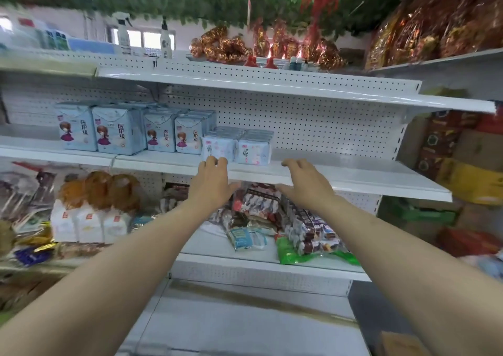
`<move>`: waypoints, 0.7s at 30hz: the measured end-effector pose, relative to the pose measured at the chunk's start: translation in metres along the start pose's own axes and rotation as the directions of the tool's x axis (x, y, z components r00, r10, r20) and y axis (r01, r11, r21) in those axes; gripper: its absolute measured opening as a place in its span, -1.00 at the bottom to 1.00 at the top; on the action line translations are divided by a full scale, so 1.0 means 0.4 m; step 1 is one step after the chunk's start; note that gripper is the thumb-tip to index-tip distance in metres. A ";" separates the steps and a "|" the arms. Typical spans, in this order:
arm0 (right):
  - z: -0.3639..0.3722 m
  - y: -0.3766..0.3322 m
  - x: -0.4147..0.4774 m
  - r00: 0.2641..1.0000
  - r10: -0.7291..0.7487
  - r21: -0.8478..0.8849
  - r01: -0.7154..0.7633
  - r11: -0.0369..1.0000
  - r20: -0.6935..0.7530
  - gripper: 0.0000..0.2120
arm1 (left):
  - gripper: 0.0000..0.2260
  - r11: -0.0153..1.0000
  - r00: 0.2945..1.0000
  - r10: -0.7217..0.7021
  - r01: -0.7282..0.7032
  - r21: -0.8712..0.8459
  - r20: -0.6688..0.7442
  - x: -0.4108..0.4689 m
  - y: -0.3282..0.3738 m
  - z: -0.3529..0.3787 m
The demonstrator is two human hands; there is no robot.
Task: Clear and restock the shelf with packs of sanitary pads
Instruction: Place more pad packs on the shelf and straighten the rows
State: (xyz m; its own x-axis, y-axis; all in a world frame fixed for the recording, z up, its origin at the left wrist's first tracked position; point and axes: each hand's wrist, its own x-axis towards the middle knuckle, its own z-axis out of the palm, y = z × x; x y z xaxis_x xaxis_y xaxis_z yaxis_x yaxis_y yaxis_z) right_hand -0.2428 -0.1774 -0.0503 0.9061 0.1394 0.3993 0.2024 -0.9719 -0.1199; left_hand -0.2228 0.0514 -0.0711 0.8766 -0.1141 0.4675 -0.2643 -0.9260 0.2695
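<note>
On the white middle shelf stand several tall light-blue pad packs with a cartoon girl, at the left. To their right sit two rows of small white-and-blue pad packs. My left hand reaches up to the shelf's front edge, fingertips just below the left small pack, holding nothing. My right hand hovers at the edge right of the small packs, fingers spread and empty. The right half of the shelf is bare.
The shelf below holds dark snack packs, a green bag, white bags and orange-brown goods. Spray bottles and red-gold decorations stand on the top. Cardboard boxes are stacked at the right.
</note>
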 end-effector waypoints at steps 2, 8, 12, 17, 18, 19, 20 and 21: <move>0.017 0.001 -0.025 1.000 0.021 0.037 -0.021 0.999 0.007 -0.42 | -0.47 1.000 1.000 -0.011 0.010 0.016 0.009 -0.030 0.002 0.017; 0.086 0.014 -0.047 0.996 0.070 0.068 -0.073 0.995 0.048 -0.47 | -0.47 0.998 0.996 -0.060 0.060 -0.004 0.073 -0.048 -0.013 0.071; 0.164 0.029 -0.030 0.989 0.123 0.091 -0.130 0.987 0.088 -0.47 | -0.47 0.998 0.989 -0.065 0.065 0.007 0.132 -0.033 -0.055 0.141; 0.288 0.047 -0.004 0.959 0.191 0.091 -0.213 0.973 0.210 -0.47 | -0.50 0.995 0.964 -0.098 0.096 0.021 0.246 -0.008 -0.130 0.256; 0.317 0.049 -0.003 0.952 0.200 0.101 -0.228 0.968 0.232 -0.48 | -0.50 0.995 0.963 -0.098 0.097 0.016 0.252 -0.006 -0.144 0.283; 0.347 0.053 -0.004 0.947 0.208 0.105 -0.240 0.965 0.247 -0.48 | -0.51 0.995 0.959 -0.098 0.099 0.010 0.266 -0.006 -0.158 0.312; 0.376 0.057 -0.001 0.941 0.216 0.107 -0.250 0.962 0.259 -0.49 | -0.50 0.995 0.953 -0.098 0.101 0.004 0.286 -0.001 -0.171 0.338; 0.423 0.060 -0.009 0.927 0.237 0.098 -0.275 0.956 0.291 -0.50 | -0.50 0.993 0.938 -0.112 0.118 0.000 0.327 -0.011 -0.189 0.381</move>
State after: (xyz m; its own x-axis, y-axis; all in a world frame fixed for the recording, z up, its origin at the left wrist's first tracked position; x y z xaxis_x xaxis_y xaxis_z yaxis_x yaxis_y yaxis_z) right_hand -0.1784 -0.1692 -0.2086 0.9960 -0.0459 0.0772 -0.0195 -0.9495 -0.3133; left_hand -0.1454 0.0670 -0.2216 0.9837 -0.1210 0.1334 -0.1585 -0.9331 0.3227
